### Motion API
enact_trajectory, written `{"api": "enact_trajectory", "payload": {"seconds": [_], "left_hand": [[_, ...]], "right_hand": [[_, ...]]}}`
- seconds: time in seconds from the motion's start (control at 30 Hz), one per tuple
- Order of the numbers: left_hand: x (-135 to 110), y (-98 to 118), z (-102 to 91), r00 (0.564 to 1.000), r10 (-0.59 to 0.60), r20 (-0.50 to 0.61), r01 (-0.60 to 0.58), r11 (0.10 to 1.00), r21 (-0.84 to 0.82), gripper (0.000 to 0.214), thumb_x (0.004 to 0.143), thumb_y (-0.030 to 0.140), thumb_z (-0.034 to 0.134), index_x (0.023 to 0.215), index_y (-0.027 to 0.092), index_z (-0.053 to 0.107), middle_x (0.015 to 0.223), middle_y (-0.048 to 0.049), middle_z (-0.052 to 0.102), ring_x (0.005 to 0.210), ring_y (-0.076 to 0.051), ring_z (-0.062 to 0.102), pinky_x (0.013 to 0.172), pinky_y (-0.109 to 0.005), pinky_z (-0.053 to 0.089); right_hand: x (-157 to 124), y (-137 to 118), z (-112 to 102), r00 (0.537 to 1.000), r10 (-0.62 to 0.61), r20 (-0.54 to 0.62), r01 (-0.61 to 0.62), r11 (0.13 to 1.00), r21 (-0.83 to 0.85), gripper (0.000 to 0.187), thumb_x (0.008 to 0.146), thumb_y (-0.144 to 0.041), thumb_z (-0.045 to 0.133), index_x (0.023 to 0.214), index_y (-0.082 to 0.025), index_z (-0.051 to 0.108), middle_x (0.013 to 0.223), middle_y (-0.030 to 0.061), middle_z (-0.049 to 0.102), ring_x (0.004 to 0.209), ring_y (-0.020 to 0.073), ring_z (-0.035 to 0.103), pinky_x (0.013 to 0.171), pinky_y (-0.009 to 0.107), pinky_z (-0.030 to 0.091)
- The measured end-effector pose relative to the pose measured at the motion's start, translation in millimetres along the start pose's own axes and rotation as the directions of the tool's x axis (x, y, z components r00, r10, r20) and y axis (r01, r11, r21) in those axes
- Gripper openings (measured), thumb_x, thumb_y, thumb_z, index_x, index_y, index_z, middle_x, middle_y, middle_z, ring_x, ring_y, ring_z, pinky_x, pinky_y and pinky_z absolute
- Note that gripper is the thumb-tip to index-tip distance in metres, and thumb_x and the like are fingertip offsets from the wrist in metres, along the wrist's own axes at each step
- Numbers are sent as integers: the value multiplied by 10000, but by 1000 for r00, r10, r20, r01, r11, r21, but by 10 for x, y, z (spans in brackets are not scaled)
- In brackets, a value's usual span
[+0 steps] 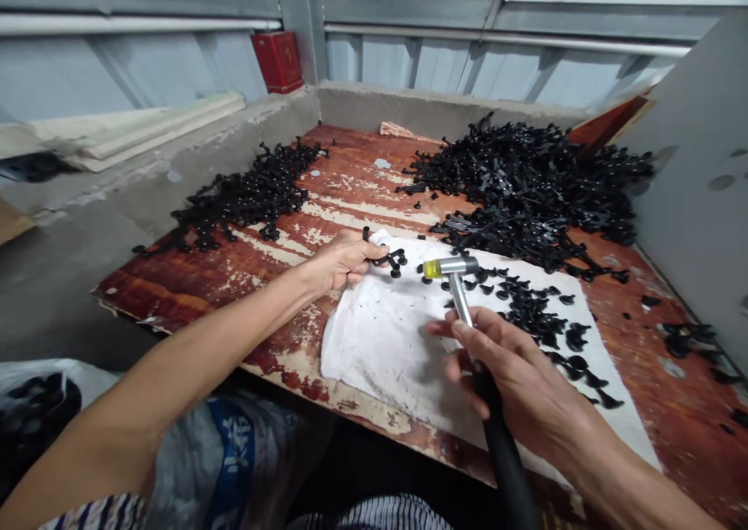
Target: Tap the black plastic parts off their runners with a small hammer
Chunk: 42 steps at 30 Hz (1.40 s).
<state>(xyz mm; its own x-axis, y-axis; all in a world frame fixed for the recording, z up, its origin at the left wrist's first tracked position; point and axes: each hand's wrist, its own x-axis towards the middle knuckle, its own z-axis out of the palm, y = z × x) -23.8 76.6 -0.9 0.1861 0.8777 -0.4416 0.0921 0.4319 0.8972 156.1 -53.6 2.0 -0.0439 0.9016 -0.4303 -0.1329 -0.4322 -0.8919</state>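
Note:
My left hand (349,259) pinches a small branched black plastic piece (393,260) with knobbed ends, over the edge of a white cloth (391,327). Wrapped round the black handle of a small mallet (460,288) is my right hand (502,358). The mallet has a silver head with a yellow face and a black face, and is raised over the cloth just right of the black piece. Many loose black parts (534,312) with cup-like ends lie on the cloth's right side, some partly behind the mallet head.
A big heap of black pieces (526,179) covers the back right of the worn red-brown table (351,171); a smaller heap (251,195) lies at left. A red tin (278,62) stands on the ledge. Below the front edge sits a plastic sack (192,452). A grey panel (701,156) borders the right.

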Motion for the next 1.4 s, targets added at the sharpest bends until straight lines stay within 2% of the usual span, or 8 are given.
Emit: {"api": "enact_trajectory", "payload": {"seconds": [0.13, 0.33, 0.57, 0.97, 1.1, 1.2, 1.3, 1.4], "left_hand": [[71, 45, 56, 1000, -20, -2, 20, 999, 48, 230, 833, 60, 584, 626, 120, 505, 497, 3, 596, 286, 19, 222, 318, -158, 126], [114, 62, 85, 999, -37, -35, 40, 997, 73, 242, 824, 58, 590, 612, 126, 493, 476, 3, 591, 294, 11, 219, 326, -166, 132], [183, 34, 95, 998, -57, -24, 59, 995, 82, 204, 811, 81, 611, 643, 129, 506, 492, -5, 602, 288, 12, 231, 329, -165, 124], [200, 20, 108, 997, -64, -41, 67, 993, 97, 199, 824, 80, 590, 646, 121, 510, 486, 3, 592, 295, 7, 228, 337, -175, 119], [230, 3, 101, 998, -27, -49, 34, 989, 145, 194, 803, 98, 606, 641, 131, 505, 474, 12, 565, 302, 0, 230, 348, -191, 107], [262, 20, 108, 999, -6, -53, 17, 979, 203, 189, 781, 116, 623, 644, 144, 496, 478, 13, 556, 307, -4, 229, 359, -204, 108], [283, 55, 117, 997, -6, -71, 25, 962, 273, 180, 758, 124, 633, 649, 151, 492, 488, 10, 553, 316, -8, 227, 368, -212, 123], [269, 81, 111, 996, 5, -90, 25, 947, 321, 168, 726, 125, 651, 668, 160, 497, 463, 36, 515, 326, -17, 236, 375, -207, 139]], "right_hand": [[-101, 126, -30, 994, 75, 84, -79, 996, 40, 475, 677, -545, 739, 903, -193, 517, 604, -21, 582, 330, 47, 359, 310, 166, 225], [-87, 183, -62, 993, 59, 100, -63, 997, 43, 478, 697, -555, 725, 917, -198, 494, 576, -20, 600, 302, 51, 374, 328, 171, 245], [-77, 216, -91, 994, 28, 101, -36, 997, 75, 442, 695, -547, 730, 864, -203, 509, 717, 31, 672, 312, 29, 363, 314, 161, 233], [-53, 244, -106, 994, 25, 107, -33, 997, 71, 413, 728, -534, 707, 875, -202, 512, 739, 39, 677, 322, 24, 364, 318, 155, 247], [-78, 251, -129, 993, 11, 120, -14, 999, 32, 403, 743, -546, 682, 881, -207, 513, 738, 38, 667, 344, 36, 372, 319, 163, 252], [-96, 189, -176, 994, -25, 104, 40, 990, -138, 362, 818, -557, 579, 907, -209, 538, 597, -7, 588, 347, 59, 344, 319, 180, 257], [-27, 63, -251, 958, -280, 68, 277, 831, -483, 346, 887, -457, 477, 1100, -200, 565, 692, 30, 619, 440, 110, 459, 372, 222, 366], [174, -53, -338, 796, -567, 214, 506, 428, -749, 484, 897, -305, 413, 1362, -183, 467, 899, 101, 667, 722, 207, 621, 646, 375, 530]]}}
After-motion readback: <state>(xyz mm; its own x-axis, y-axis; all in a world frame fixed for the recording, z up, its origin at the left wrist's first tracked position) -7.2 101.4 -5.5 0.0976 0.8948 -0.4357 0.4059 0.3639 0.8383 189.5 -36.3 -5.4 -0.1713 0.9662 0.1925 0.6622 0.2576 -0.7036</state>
